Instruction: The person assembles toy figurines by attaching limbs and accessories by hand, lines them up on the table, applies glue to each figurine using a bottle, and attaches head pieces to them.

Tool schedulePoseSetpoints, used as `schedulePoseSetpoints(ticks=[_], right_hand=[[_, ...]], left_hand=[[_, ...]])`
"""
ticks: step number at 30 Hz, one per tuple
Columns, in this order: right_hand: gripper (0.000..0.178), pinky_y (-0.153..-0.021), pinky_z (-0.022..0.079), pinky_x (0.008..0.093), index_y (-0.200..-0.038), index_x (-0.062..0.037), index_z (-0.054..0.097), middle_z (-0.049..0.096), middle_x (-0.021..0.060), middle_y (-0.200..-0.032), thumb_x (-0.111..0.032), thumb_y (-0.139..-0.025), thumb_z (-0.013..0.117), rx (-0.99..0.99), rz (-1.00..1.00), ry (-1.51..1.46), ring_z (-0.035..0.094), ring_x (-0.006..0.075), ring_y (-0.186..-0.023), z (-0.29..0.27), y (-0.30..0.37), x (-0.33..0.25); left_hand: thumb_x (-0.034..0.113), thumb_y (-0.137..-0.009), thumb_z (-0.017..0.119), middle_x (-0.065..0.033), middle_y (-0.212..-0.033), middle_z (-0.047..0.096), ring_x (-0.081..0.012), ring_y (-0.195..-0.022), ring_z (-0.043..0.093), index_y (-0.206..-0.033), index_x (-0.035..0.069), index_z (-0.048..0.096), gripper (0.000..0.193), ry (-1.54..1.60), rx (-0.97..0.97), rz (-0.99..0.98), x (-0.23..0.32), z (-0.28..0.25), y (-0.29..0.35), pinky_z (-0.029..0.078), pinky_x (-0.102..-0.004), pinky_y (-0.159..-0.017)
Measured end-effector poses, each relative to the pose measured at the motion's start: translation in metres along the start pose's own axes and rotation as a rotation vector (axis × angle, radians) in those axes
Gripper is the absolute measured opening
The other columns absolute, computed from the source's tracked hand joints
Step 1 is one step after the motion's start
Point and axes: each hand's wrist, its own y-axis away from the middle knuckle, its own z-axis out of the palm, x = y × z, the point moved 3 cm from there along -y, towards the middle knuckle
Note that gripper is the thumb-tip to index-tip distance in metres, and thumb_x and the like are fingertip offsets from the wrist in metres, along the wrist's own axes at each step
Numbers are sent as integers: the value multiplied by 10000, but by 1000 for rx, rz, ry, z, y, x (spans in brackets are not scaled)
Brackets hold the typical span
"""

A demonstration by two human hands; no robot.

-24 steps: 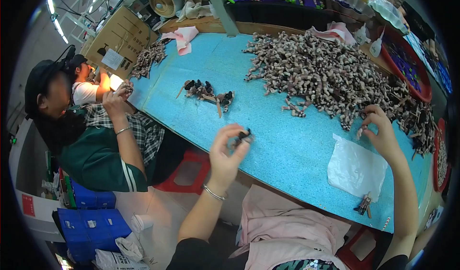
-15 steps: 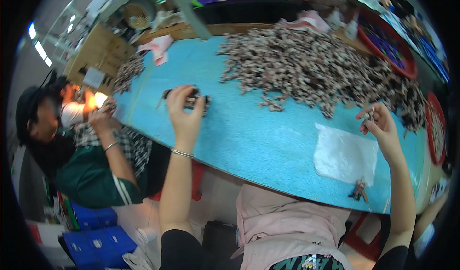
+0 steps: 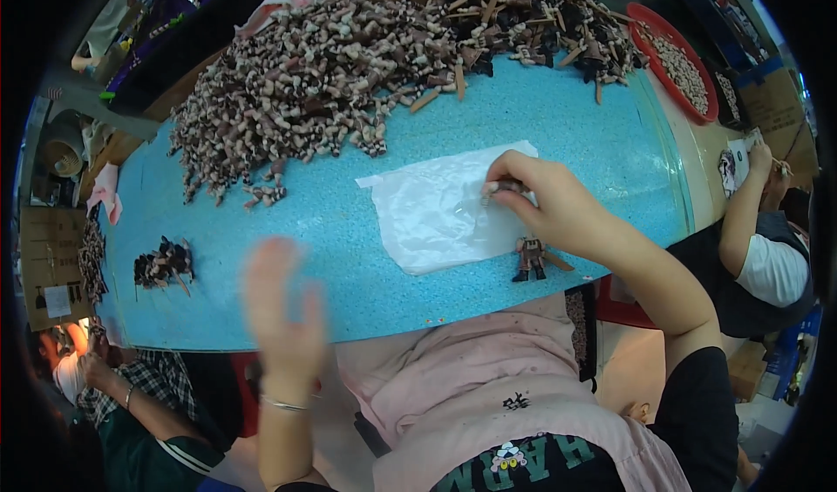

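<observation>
My right hand [image 3: 545, 200] pinches a small brown-and-pale figure part [image 3: 508, 184] between thumb and fingers, over a thin white plastic sheet [image 3: 427, 217] on the blue tabletop [image 3: 349, 204]. Just below that hand, near the table's front edge, lies a small dark-legged figure [image 3: 529, 258] with a flat wooden stick [image 3: 558, 262] beside it. Smeared by motion, my left hand [image 3: 283, 304] is above the left front of the table, thumb apart from the fingers, with nothing visible in it. Further left sits a small cluster of dark figures [image 3: 164, 265].
A large heap of small figure pieces [image 3: 296, 82] covers the back, with dark figures on wooden sticks [image 3: 540, 21] at its right. A red tray [image 3: 641, 51] holds pale pieces. Co-workers' hands are busy at the far left [image 3: 98, 365] and far right [image 3: 763, 160]. Pink cloths [image 3: 106, 191] lie left.
The view has swung to the right. My left hand has left the dark figure cluster and come back toward me, empty. My right hand has moved the small part over the white sheet.
</observation>
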Motion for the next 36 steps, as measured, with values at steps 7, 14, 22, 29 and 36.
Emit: schedulePoseSetpoints(ticks=[7,14,22,29,36], right_hand=[[135,-692,479,354,-899,-15,591,563,122,-854,5,-774,639,81,-240,157,567,293,-812,24,-10,-1],[120,-679,475,311,-929,-7,580,591,80,-862,8,-813,603,141,-68,-88,571,180,-755,8,-7,0],[203,-647,463,241,-1068,26,587,594,34,-816,-103,-927,519,112,272,-664,550,90,-719,-13,25,20],[236,-729,486,252,-1066,36,639,635,63,-950,-125,-950,511,75,293,-852,581,97,-823,10,69,7],[284,-780,486,288,-1065,-2,649,614,125,-1017,24,-783,639,-91,-9,-454,603,213,-924,42,92,-28]], left_hand=[[129,-700,703,-214,-1249,469,-377,-1138,465,-1293,-8,453,658,474,-323,212,125,89,8,378,-454,-958],[108,-700,686,-219,-1258,460,-364,-1134,463,-1315,-29,415,686,411,-302,267,136,110,3,366,-434,-962],[35,-690,677,-187,-1269,493,-335,-1116,493,-1300,-24,432,659,444,-279,255,133,115,-3,392,-413,-931],[10,-715,712,-185,-1207,532,-349,-1070,559,-1267,-11,472,603,679,-332,34,113,74,19,457,-388,-917],[27,-728,723,-189,-1142,554,-319,-1024,580,-1252,-25,462,588,767,-449,-211,97,61,42,478,-357,-879]])
